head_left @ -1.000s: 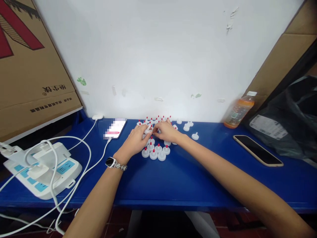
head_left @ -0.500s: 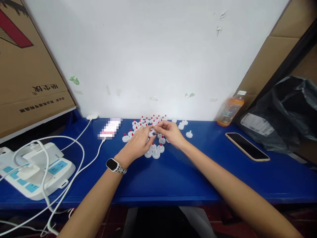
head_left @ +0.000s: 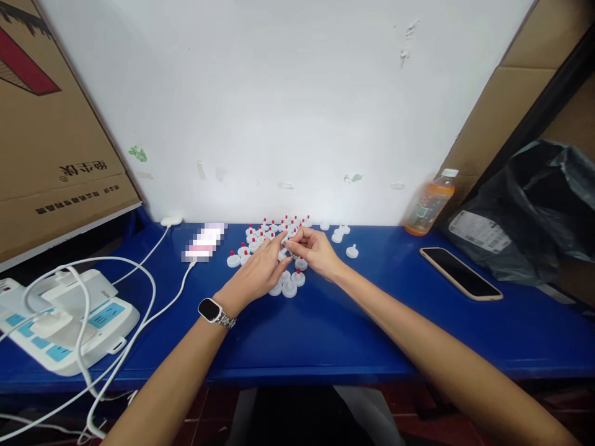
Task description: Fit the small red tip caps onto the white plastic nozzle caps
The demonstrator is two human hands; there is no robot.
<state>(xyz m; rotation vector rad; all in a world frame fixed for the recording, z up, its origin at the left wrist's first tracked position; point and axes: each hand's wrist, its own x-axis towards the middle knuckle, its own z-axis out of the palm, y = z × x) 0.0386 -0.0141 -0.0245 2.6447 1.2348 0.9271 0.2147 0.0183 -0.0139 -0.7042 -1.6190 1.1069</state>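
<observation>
The left hand [head_left: 260, 266] holds a white cap [head_left: 281, 254] within the cluster of red-tipped caps [head_left: 233, 261]; the right hand [head_left: 316, 251] pinches narrowly at its top, though whether a red tip sits between those fingers I cannot tell. Most caps showing in the cluster carry red tips. Right of the cluster, several bare-spouted caps [head_left: 352, 251] have none. Farther right of it stands an orange drink bottle [head_left: 430, 204].
</observation>
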